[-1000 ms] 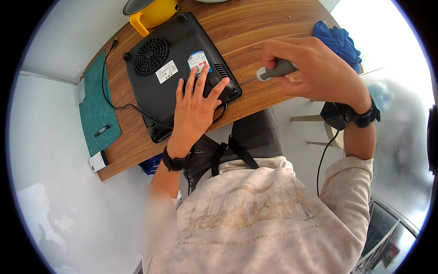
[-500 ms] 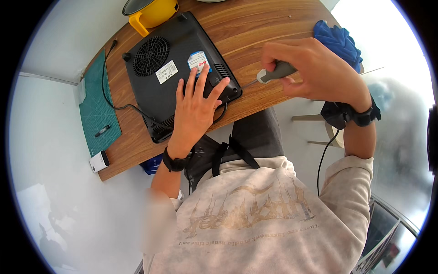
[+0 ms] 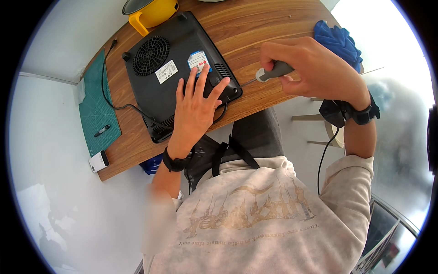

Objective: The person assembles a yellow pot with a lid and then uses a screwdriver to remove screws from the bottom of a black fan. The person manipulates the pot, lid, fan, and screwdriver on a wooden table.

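Note:
A black flat appliance (image 3: 178,41) lies bottom-up on the wooden table, showing a round fan grille, vents and labels. My left hand (image 3: 194,112) rests on it with fingers spread. My right hand (image 3: 319,68) grips a grey-handled screwdriver (image 3: 279,69), its shaft reaching to the appliance's right corner, beside a small screw hole (image 3: 235,91). The tip is too small to make out clearly. A black power cord (image 3: 130,106) runs from the appliance across the table's left side.
A yellow pot (image 3: 155,13) sits at the back. On the left are a green cutting mat (image 3: 96,118), a black marker (image 3: 102,130) and a white device (image 3: 98,161). A blue cloth (image 3: 336,41) lies at the right edge of the wooden table (image 3: 255,23). A stool (image 3: 333,137) stands below.
My right hand and the screwdriver handle have shifted very slightly, tilting the shaft a little. My left hand stays in the same place on the appliance.

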`<state>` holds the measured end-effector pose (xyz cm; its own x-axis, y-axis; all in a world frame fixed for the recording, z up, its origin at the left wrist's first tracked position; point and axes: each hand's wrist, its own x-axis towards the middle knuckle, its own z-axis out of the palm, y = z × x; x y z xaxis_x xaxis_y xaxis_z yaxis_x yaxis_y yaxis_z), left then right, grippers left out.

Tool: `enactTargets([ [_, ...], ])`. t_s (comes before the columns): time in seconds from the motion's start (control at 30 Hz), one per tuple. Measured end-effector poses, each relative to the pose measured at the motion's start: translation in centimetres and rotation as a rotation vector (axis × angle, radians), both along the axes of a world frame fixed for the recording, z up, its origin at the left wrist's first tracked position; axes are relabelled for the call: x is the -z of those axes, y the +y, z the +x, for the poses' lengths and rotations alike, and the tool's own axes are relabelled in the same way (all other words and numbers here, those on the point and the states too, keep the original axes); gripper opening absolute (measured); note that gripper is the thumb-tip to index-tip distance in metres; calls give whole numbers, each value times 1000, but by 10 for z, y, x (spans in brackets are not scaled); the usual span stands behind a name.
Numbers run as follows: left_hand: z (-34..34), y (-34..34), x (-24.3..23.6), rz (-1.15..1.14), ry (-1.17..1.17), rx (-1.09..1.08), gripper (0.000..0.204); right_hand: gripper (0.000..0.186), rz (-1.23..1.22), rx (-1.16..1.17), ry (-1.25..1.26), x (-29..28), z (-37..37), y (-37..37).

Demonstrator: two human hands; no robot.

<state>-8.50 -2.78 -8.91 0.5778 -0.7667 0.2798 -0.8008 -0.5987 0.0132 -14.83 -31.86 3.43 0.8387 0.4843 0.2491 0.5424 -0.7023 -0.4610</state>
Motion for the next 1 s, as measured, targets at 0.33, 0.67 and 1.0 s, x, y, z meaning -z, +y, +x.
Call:
enactTargets([
  [0.33, -1, -1, 0, -5, -6, 1, 69, 30, -12, -3, 3, 1, 1, -2],
  [0.67, -1, 0, 0, -6, -6, 3, 68, 25, -69, -19, 31, -8, 3, 8],
  [1.0, 0, -1, -2, 16, -25, 6, 65, 21, -291, -143, 31, -30, 13, 23],
])
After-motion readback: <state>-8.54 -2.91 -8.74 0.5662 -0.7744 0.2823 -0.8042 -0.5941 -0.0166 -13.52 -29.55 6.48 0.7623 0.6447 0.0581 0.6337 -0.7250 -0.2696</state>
